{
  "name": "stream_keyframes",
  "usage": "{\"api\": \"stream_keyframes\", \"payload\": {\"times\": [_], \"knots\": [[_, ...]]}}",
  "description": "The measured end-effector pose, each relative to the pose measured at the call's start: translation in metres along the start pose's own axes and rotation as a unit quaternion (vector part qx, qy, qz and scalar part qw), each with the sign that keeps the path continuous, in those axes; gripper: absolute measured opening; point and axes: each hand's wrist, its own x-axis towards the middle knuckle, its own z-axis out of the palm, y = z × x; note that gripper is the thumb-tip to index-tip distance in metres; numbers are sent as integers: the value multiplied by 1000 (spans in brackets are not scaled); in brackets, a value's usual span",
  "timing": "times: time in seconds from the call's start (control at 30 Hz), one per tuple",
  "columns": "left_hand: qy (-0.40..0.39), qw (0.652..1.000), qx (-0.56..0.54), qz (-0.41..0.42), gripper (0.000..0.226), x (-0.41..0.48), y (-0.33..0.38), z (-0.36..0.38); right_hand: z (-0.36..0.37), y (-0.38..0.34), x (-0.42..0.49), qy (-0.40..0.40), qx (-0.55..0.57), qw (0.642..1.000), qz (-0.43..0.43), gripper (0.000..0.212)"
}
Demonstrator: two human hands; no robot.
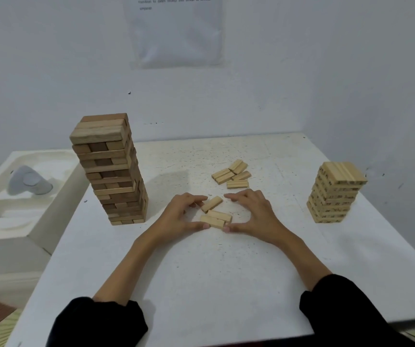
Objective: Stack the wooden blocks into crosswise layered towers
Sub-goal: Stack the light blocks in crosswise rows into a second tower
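Observation:
Three small pale wooden blocks (216, 214) lie flat on the white table (201, 284) between my hands. My left hand (181, 215) curves around them from the left, thumb touching the nearest block and fingertips by the tilted far one. My right hand (252, 214) mirrors it on the right, thumb at the near block's end. Neither hand has lifted a block. A loose heap of several small blocks (232, 174) lies behind. A tall tower of larger brown blocks (112, 169) stands at the left. A shorter tower of small pale blocks (335, 192) stands at the right.
A white basin-like unit (14, 196) with a grey object (27, 181) in it adjoins the table's left side. White walls close off the back and right, with a paper sheet (176, 31) taped above. The table's near edge runs by my black sleeves.

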Motion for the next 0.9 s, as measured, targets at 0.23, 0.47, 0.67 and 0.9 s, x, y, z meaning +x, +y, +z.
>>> {"api": "stream_keyframes", "payload": {"times": [0.23,0.47,0.67,0.9], "knots": [[-14,1000,22,7,66,4,5,0,0,-3,13,-49,-38,998,-5,91],[-12,999,27,10,62,6,5,1,-4,1,16,-37,14,999,-23,53],[-22,1000,21,7,74,6,5,-1,-8,7,14,-25,49,998,-14,51],[-7,1000,-1,-1,56,2,-2,-6,-13,12,14,21,120,993,-7,19]]}}
